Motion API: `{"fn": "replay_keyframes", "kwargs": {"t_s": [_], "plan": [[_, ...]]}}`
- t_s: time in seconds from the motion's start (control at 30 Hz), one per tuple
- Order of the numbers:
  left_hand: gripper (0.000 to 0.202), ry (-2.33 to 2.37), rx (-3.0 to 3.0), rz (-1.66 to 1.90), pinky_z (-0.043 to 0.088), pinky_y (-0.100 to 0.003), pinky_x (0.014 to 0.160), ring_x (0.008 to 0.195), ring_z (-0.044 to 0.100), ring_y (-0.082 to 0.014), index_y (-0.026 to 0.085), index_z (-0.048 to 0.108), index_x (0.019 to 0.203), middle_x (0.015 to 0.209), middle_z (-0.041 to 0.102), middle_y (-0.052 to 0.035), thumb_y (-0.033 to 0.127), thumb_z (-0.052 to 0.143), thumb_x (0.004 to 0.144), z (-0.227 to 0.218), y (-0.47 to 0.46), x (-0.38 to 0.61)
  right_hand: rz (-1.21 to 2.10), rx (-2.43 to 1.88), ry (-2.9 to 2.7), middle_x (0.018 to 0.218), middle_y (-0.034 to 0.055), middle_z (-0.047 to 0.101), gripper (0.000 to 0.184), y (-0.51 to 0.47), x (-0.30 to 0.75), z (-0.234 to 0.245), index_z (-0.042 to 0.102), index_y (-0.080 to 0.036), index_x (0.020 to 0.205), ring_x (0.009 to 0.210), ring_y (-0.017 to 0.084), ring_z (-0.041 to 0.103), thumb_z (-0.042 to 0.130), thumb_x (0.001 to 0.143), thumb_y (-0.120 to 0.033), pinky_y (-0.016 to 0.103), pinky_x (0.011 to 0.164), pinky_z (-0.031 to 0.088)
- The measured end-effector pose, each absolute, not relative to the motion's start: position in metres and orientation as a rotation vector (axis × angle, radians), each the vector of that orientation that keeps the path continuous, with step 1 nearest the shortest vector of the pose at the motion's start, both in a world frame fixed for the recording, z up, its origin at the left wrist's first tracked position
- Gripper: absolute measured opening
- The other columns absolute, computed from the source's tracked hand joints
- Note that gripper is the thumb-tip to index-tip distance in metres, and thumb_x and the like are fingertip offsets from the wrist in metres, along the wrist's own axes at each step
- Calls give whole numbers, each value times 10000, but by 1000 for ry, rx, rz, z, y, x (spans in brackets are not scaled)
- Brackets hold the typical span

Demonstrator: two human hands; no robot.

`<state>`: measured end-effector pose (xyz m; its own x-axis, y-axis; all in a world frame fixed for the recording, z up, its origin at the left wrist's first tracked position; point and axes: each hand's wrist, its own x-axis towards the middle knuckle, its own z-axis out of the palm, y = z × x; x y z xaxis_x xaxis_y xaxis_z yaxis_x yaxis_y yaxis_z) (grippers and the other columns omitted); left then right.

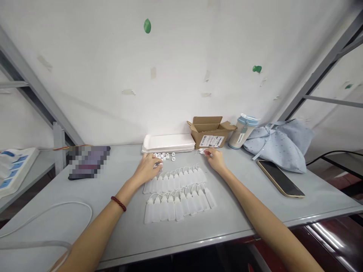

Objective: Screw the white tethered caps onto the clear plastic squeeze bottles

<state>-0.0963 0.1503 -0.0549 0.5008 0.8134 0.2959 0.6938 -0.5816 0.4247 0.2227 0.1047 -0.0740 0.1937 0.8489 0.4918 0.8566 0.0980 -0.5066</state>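
My left hand [146,169] is curled at the near left side of a small heap of white caps [167,155], its fingers closed round a white cap [159,164]. Across the table, my right hand [216,160] pinches at some tiny white pieces [200,151] in front of the cardboard box; what is between its fingertips is too small to make out. Between my forearms lie two rows of small translucent squeeze bottles, a back row [167,184] and a front row [171,210]. Thin white loops curve from their tops.
A stack of white trays [170,142] and an open cardboard box [211,138] stand against the wall. To the right are a tumbler [241,132], a blue cloth bag [279,145] and a phone [280,179]. A dark, partly blurred flat object [90,162] and a white cable [56,206] lie left.
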Motion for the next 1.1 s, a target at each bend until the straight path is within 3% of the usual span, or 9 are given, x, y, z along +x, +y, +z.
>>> {"fn": "replay_keyframes", "kwargs": {"t_s": [0.2, 0.3, 0.37, 0.47, 0.63, 0.73, 0.83, 1.1], "plan": [[243, 1262, 2461, 744, 439, -406, 863, 994, 479, -283, 205, 700, 905, 928, 604, -81, 329, 535, 777, -51, 148, -93, 102, -1743, -1627, 799, 74, 692, 189, 96, 221, -58, 641, -160, 724, 754, 199, 610, 472, 715, -75, 317, 737, 446], [253, 1246, 2440, 827, 412, -401, 916, 1034, 485, -263, 194, 662, 953, 987, 626, -74, 328, 502, 808, -41, 142, -92, 252, -1736, -1710, 641, 37, 666, 126, 83, 218, -43, 627, -159, 647, 600, 161, 571, 526, 723, -159, 272, 618, 436], [241, 1226, 2394, 938, 404, -390, 928, 1040, 500, -245, 192, 633, 958, 1016, 642, -63, 330, 487, 824, -33, 134, -91, 397, -1718, -1785, 540, 4, 620, 180, 71, 215, -32, 609, -161, 604, 484, 121, 504, 549, 746, -254, 235, 510, 396], [206, 1202, 2311, 1077, 438, -363, 869, 987, 542, -225, 201, 612, 929, 983, 663, -44, 336, 495, 827, -24, 121, -91, 740, -1683, -1880, 469, -18, 541, 301, 59, 208, -19, 558, -160, 530, 420, 83, 404, 552, 756, -359, 208, 425, 307], [184, 1160, 2308, 1139, 468, -327, 757, 969, 549, -223, 203, 608, 921, 933, 662, -40, 315, 497, 827, -18, 102, -83, 910, -1726, -2004, 416, -32, 493, 326, 56, 201, -15, 492, -169, 440, 405, 72, 344, 575, 708, -335, 218, 403, 241], [174, 1127, 2319, 1102, 471, -306, 688, 980, 541, -228, 202, 602, 926, 943, 654, -47, 301, 494, 833, -18, 96, -78, 929, -1785, -2006, 423, -16, 529, 316, 58, 200, -18, 510, -169, 440, 403, 85, 400, 564, 707, -328, 219, 410, 292], [161, 1112, 2340, 1063, 471, -325, 714, 977, 541, -233, 208, 598, 929, 947, 648, -50, 288, 491, 840, -19, 93, -75, 839, -1895, -1939, 419, 5, 549, 318, 59, 202, -21, 504, -170, 428, 404, 108, 477, 565, 700, -323, 222, 426, 354], [132, 1039, 2379, 1039, 465, -345, 760, 904, 560, -217, 200, 598, 892, 899, 639, -48, 270, 503, 833, -26, 90, -71, 423, -1949, -1866, 488, -1, 556, 223, 66, 205, -28, 489, -180, 520, 475, 119, 491, 590, 679, -300, 220, 454, 314]]}}
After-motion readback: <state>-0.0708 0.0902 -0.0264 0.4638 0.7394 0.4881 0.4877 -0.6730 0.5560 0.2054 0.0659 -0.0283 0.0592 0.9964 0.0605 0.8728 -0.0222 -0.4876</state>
